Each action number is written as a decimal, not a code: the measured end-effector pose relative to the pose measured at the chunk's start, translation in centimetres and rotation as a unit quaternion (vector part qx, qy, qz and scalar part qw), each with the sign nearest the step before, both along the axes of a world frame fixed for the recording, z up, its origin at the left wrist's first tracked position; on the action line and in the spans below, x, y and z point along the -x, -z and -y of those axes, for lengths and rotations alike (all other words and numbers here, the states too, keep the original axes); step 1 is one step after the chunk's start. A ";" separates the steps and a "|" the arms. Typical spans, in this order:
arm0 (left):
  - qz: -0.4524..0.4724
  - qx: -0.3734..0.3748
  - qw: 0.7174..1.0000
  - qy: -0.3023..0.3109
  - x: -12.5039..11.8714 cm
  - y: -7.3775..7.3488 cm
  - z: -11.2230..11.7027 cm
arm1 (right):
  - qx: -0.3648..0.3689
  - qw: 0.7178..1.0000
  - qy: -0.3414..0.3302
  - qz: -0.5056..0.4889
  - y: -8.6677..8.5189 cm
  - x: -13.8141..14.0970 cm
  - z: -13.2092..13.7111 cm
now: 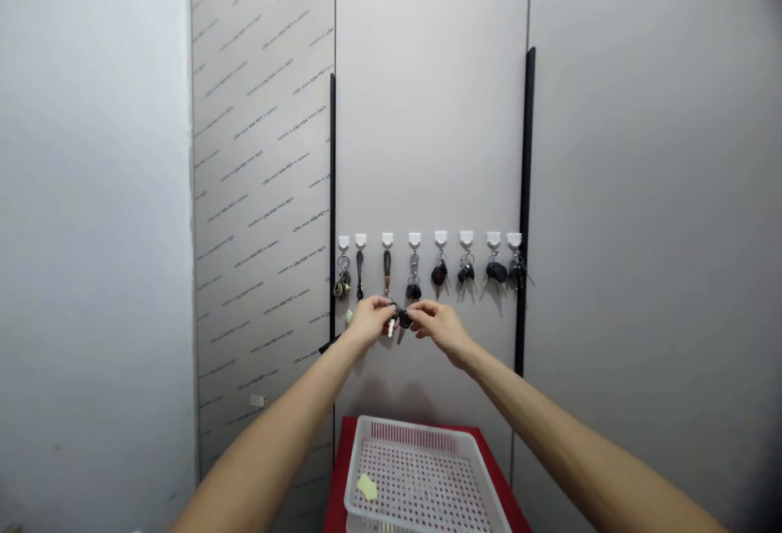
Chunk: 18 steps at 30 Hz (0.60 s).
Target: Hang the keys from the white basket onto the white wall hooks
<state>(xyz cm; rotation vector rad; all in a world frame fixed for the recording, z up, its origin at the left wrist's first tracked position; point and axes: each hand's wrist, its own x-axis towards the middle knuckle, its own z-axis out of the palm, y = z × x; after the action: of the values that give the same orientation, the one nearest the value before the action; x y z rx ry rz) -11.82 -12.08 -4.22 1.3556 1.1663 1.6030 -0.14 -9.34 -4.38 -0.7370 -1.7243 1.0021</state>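
Both hands meet in front of a pale cabinet door, just under a row of hooks. My left hand (371, 319) pinches a bunch of keys (402, 319) from the left; a black key head and a light key blade show between the hands. From the right, the fingertips of my right hand (441, 326) are closed on the same bunch. Directly above hangs a dark braided strap (387, 264) on a white hook (387, 240). Whether the keys join this strap is hard to see. A pale green tag (349, 316) shows beside my left hand.
Several more key bunches hang along the row, among them a black key fob (496, 272) at the right. Below stands a white perforated basket (415, 433) on a red surface (344, 468), with a yellow paper piece (367, 486) inside. Black door handles (526, 191) run vertically.
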 end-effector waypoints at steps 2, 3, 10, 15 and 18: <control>-0.011 -0.024 1.000 -0.012 -0.4 -1.1 -0.8 | -0.007 1.000 -0.003 -0.004 -1.0 -0.2 -0.4; -0.021 -0.037 0.999 -0.019 -0.6 -1.6 -1.2 | -0.012 1.000 -0.004 -0.008 -1.4 -0.4 -0.6; -0.087 -0.058 0.994 -0.043 -1.7 -3.7 -3.7 | -0.007 0.999 0.034 0.002 -3.2 -1.5 -2.9; -0.062 -0.033 0.997 -0.038 -2.2 -3.8 -5.0 | -0.072 0.996 0.056 0.011 -3.4 -1.5 -4.6; -0.035 -0.025 0.999 -0.011 -2.5 -3.9 -5.3 | -0.077 0.996 0.047 0.019 -3.2 -1.7 -5.3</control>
<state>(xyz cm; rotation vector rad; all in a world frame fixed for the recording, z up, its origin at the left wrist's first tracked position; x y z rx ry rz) -9.29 -6.78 -0.27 1.4445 1.1935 1.6213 1.52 -4.07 -1.13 -0.7329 -1.7614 0.7857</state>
